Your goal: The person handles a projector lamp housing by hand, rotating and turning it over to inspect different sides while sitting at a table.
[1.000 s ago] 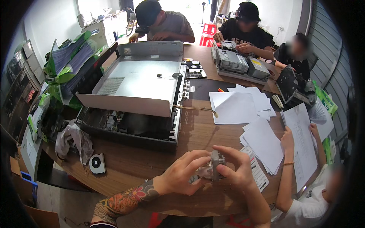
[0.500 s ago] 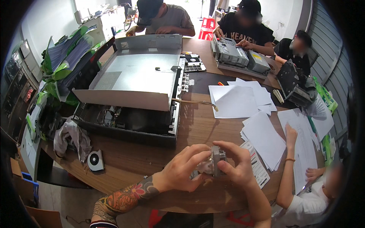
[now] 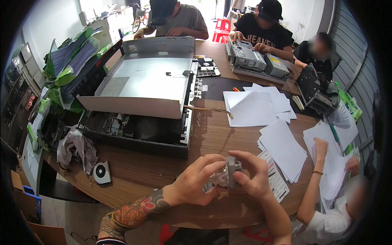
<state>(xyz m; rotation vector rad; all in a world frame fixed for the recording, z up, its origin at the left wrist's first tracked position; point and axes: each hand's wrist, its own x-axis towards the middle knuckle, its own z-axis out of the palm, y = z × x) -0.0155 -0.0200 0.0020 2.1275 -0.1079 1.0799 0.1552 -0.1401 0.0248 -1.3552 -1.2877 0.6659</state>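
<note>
A small grey part (image 3: 231, 171) with a clear section is held above the desk (image 3: 210, 141), near the middle of its front edge. It is clasped by both hands: the clear side is covered by the curled fingers of the left hand (image 3: 200, 179), and the grey rim is pinched by the thumb and fingers of the right hand (image 3: 254, 176). Each grip is narrowed around the part, and much of it is hidden by the fingers.

The left half of the desk is taken up by a black open case (image 3: 134, 149), on which a silver metal cover (image 3: 151, 79) is propped, blocking the view behind it. Near the front left edge, a small fan (image 3: 102, 173) is seen beside a crumpled grey cloth (image 3: 77, 151). Toward the right, loose white sheets (image 3: 282, 151) are spread, with a printed card (image 3: 277, 179) partly covered by them, just beside the right hand. Papers are handled by a seated person (image 3: 326, 224) at the right edge. At the far right corner, a boxy metal unit (image 3: 249, 57) is worked on by another person (image 3: 265, 30).
</note>
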